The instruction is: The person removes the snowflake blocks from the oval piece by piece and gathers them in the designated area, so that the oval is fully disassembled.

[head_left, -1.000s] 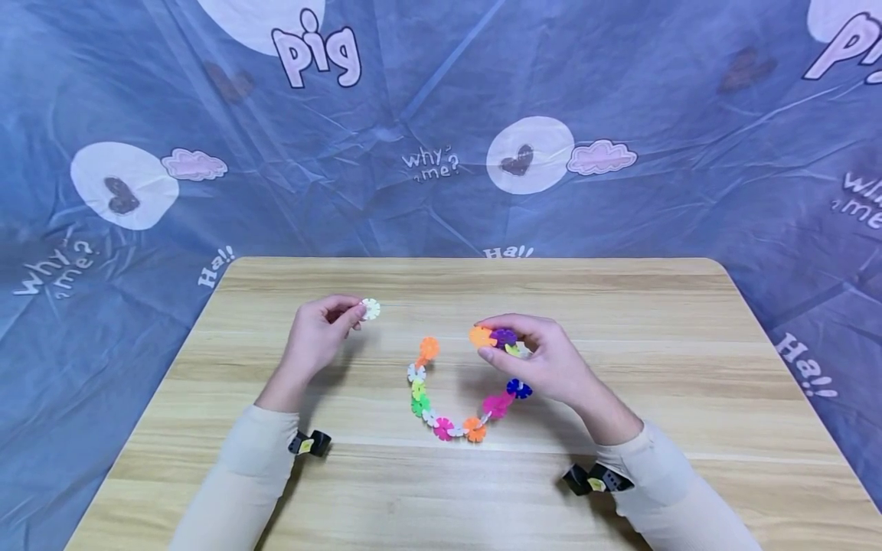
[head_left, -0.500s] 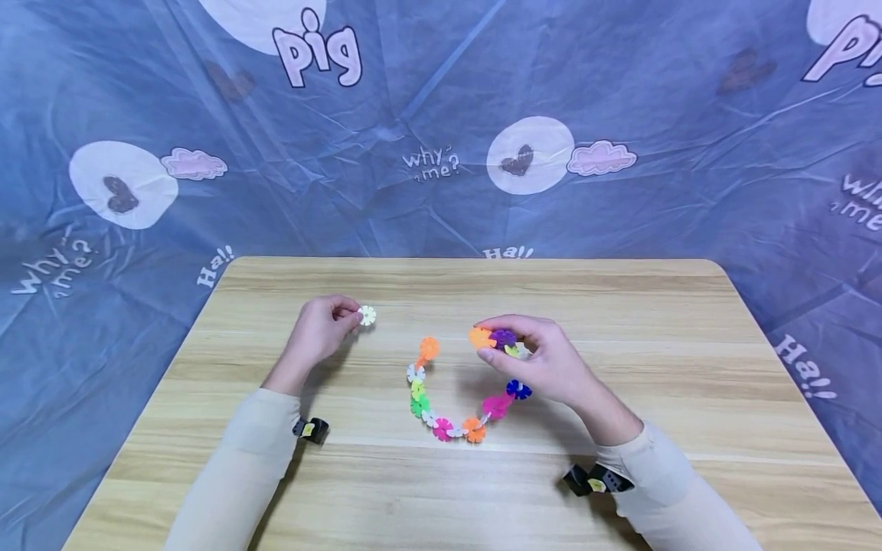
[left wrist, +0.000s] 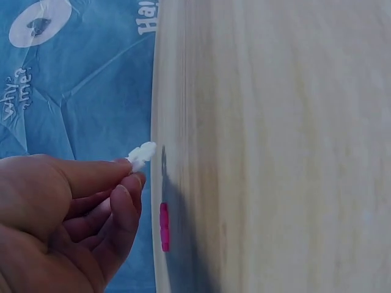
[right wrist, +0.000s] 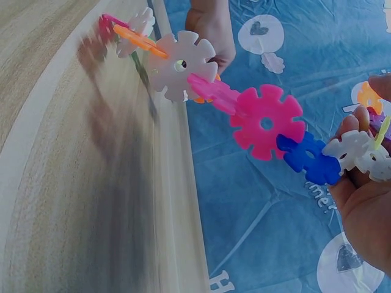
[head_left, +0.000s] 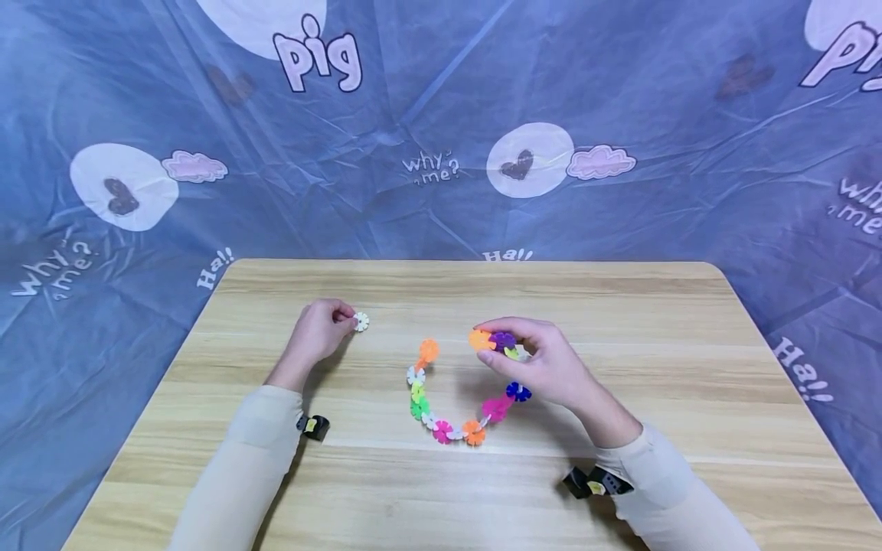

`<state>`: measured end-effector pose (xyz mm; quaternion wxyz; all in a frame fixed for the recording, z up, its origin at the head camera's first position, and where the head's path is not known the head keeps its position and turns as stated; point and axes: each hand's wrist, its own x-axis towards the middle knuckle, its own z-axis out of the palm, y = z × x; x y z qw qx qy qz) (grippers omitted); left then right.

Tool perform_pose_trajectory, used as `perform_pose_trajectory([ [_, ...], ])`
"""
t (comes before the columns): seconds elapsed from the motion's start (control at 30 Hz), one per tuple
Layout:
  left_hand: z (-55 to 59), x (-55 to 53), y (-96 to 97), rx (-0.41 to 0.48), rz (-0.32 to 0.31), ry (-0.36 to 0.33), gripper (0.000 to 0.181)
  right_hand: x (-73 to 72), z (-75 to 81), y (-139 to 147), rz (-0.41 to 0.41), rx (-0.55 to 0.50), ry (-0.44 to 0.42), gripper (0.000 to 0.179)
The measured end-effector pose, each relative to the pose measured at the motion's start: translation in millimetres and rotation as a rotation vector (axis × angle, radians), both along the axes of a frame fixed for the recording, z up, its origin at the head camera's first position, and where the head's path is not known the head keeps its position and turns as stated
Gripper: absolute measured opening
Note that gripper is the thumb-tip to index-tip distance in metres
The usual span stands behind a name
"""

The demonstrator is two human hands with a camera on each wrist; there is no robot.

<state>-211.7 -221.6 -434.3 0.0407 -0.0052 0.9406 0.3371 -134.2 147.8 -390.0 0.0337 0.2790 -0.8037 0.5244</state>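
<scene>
In the head view my left hand [head_left: 321,337] pinches a white snowflake disc [head_left: 361,321] between thumb and fingers. The left wrist view shows this white disc [left wrist: 142,155] tilted at the fingertips. My right hand [head_left: 540,356] grips one end of a chain of snowflake discs, around an orange disc [head_left: 481,340] and a purple disc [head_left: 503,340]. The chain curves in an open loop through blue, pink, orange [head_left: 474,433], white and green discs to another orange disc [head_left: 429,350]. In the right wrist view, a pink disc [right wrist: 267,122] and its neighbours hang above the table.
A wooden table [head_left: 413,497] lies under both hands, with a blue printed cloth [head_left: 386,207] behind it. A thin pink piece [left wrist: 164,227] shows on the table near the left hand in the left wrist view. Each sleeve carries a black wrist camera [head_left: 596,482].
My left hand has moved slightly down and to the left with the white disc, toward the table. My right hand and the chain have stayed almost still.
</scene>
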Motion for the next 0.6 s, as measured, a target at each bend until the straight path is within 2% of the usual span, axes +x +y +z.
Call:
perform_pose_trajectory([
  [0.23,-5.5,-5.7,-1.1,-0.095,-0.016,0.041,0.012,-0.4,-1.4,0.5,0.004,-0.006,0.002,0.029],
  [0.6,-7.1,-9.0,-1.2,-0.123,0.002,0.068,0.011,-1.3,-2.8,1.0,0.012,-0.016,0.01,0.028],
])
